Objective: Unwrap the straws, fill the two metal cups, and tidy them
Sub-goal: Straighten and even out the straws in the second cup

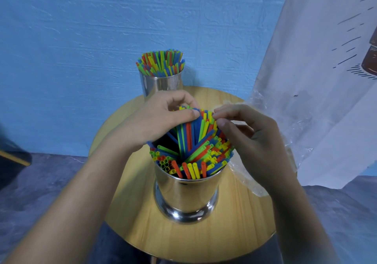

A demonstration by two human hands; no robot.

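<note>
Both hands, left (161, 119) and right (246, 135), pinch straws (195, 141) atop the near cup (186, 194); the far cup (161, 84) stands behind it, full.

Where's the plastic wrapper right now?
Head view: the wrapper lies at the right of the table, beside the near cup, partly under the right hand.

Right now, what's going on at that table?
A person is tidying coloured straws in the near metal cup on the round wooden table. The left grip pinches a bunch of straw tops at the far side; the right grip pinches tips beside it. Those straws lean unevenly, crossing each other. The far metal cup at the table's back edge is already full. A clear plastic wrapper lies right of the near cup.
</note>
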